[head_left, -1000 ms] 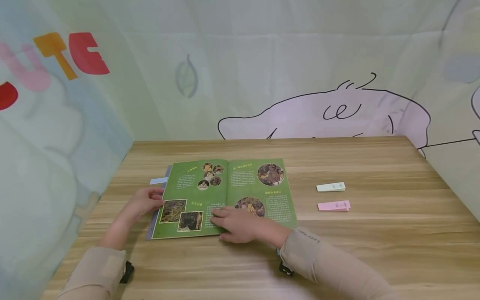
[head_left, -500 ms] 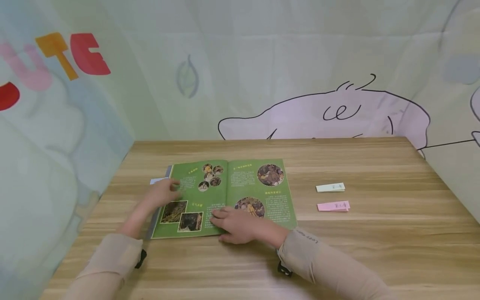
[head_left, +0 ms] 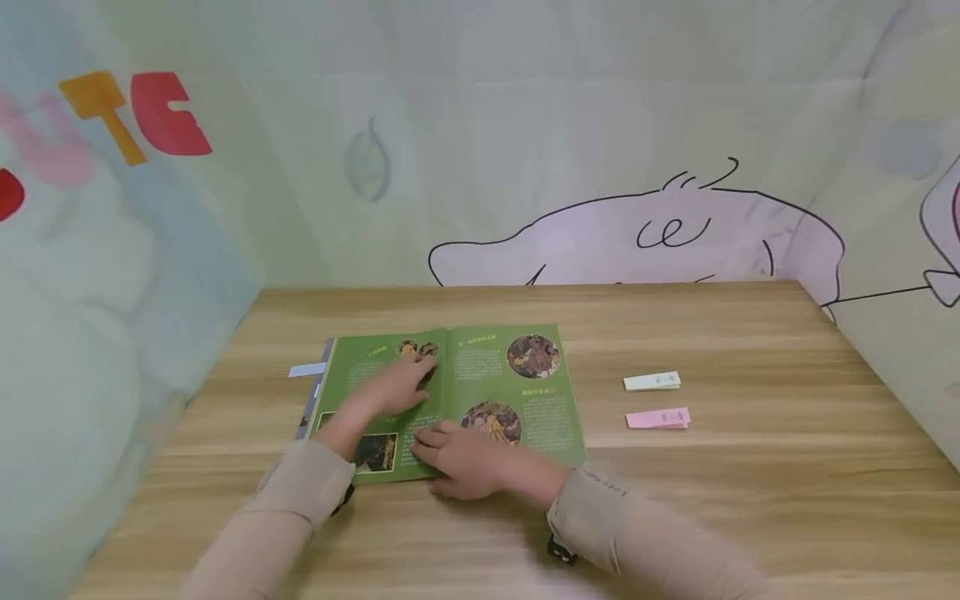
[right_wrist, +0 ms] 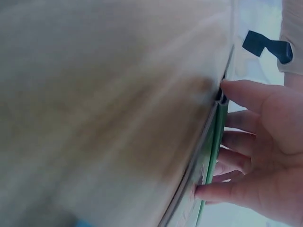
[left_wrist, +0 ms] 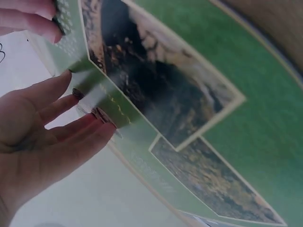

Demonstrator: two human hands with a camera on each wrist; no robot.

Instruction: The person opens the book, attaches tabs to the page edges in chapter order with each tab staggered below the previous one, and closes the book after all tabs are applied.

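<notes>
Book: open flat on wooden table, green pages with round and square photos.
Left hand: fingers spread on left page.
Right hand: resting on book's near edge at the spine.
Slips: pale green slip and pink slip, right of book, apart.

The green picture book is lying open and flat, photos and pale text showing, sitting right under the left hand and the right hand.

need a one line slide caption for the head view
Both hands, left hand and right hand, rest on an open green book on a wooden table.
</notes>
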